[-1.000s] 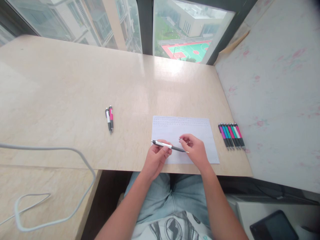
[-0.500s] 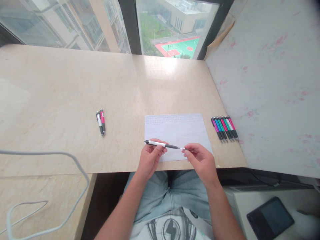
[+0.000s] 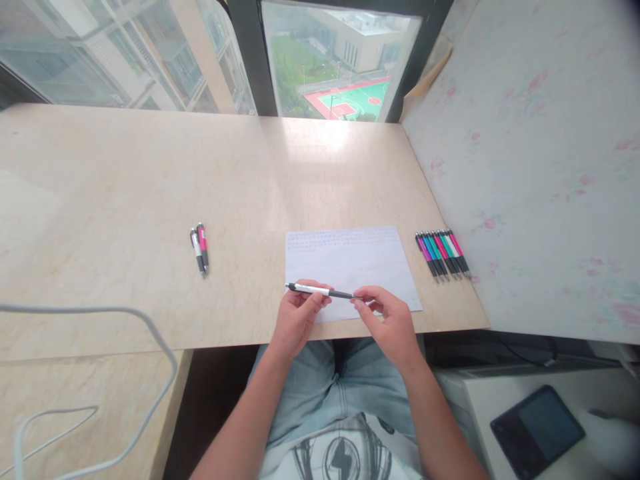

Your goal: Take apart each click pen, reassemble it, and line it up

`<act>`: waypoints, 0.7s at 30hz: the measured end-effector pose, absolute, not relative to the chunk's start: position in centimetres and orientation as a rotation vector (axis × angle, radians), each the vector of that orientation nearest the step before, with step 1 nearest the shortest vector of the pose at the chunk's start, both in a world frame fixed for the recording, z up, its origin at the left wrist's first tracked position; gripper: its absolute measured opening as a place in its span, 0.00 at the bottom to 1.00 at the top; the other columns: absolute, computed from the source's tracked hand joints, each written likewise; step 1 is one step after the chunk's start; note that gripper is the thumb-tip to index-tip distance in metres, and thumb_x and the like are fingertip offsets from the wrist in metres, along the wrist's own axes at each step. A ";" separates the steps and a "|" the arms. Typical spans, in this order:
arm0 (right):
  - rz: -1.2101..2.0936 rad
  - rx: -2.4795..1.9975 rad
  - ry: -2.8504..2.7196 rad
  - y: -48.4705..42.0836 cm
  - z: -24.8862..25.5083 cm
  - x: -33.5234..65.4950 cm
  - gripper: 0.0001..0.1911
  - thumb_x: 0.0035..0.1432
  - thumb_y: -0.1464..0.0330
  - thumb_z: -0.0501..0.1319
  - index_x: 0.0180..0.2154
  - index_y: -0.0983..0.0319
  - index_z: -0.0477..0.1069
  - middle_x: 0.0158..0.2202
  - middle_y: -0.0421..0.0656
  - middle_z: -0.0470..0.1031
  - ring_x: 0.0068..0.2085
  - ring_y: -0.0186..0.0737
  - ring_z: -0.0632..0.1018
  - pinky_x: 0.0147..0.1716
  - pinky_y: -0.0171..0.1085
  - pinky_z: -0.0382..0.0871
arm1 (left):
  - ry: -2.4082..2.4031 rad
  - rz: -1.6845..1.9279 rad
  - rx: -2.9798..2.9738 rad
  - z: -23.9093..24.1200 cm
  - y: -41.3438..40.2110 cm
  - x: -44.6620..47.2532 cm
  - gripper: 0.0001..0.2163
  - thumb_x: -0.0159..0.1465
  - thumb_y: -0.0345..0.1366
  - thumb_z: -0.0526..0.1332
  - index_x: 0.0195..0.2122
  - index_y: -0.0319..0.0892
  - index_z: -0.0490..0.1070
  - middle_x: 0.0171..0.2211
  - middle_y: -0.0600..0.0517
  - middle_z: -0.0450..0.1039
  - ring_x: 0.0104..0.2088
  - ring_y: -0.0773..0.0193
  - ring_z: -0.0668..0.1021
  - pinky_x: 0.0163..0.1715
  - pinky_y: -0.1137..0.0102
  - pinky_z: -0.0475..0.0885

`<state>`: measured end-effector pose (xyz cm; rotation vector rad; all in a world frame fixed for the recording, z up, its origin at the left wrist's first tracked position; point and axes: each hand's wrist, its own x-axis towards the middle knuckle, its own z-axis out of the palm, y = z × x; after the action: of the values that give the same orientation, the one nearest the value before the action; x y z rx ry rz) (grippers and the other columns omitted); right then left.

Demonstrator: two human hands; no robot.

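My left hand (image 3: 294,321) holds a white and black ballpoint pen (image 3: 311,289) across thumb and fingers, its clicker end pointing left. My right hand (image 3: 391,325) pinches the silver tip piece at the pen's right end, against the black grip. The fingertips mostly cover that piece, so I cannot tell whether it is seated. Beneath both hands lies a white sheet of paper (image 3: 345,261) with rows of handwriting along its top.
Several coloured pens (image 3: 442,256) lie in a row right of the paper, beside the flowered wall (image 3: 540,160). Left on the table sit a white pen (image 3: 197,252) and a pink pen (image 3: 203,245). A grey cable (image 3: 145,320) loops at lower left; a dark tablet-like device (image 3: 537,430) rests lower right.
My right hand has moved left toward my left hand, bringing the silver tip piece up to the black grip. The thin refill seen between them before is now covered.
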<state>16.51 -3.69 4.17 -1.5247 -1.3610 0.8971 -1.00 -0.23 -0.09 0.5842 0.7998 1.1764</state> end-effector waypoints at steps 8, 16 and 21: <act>0.930 -1.572 -1.421 -3.6 4.8 16.6 0.13 0.65 0.62 0.58 0.30 0.60 0.74 0.28 0.41 0.77 0.31 0.38 0.76 0.32 0.35 0.68 | 0.793 1.141 0.581 0.1 -0.3 -1.0 0.06 0.58 0.33 0.71 0.36 0.41 0.78 0.36 0.49 0.80 0.33 0.67 0.78 0.39 0.71 0.73; 0.958 -1.555 -1.375 -3.5 4.4 16.8 0.11 0.66 0.60 0.57 0.43 0.59 0.71 0.37 0.43 0.77 0.36 0.40 0.77 0.33 0.36 0.69 | 0.809 1.147 0.612 0.0 -0.3 -1.0 0.06 0.59 0.33 0.70 0.37 0.41 0.78 0.37 0.49 0.80 0.33 0.67 0.78 0.38 0.72 0.72; 0.961 -1.588 -1.491 -3.5 4.7 17.1 0.12 0.67 0.61 0.56 0.33 0.59 0.71 0.29 0.40 0.73 0.31 0.38 0.74 0.30 0.35 0.65 | 0.821 1.147 0.609 0.1 -0.3 -1.0 0.07 0.58 0.34 0.71 0.36 0.41 0.77 0.37 0.48 0.80 0.33 0.66 0.78 0.38 0.71 0.72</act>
<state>17.06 -3.46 4.71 -1.5877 -1.4913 0.9614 -0.96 -0.32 0.10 0.6093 0.8209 1.1472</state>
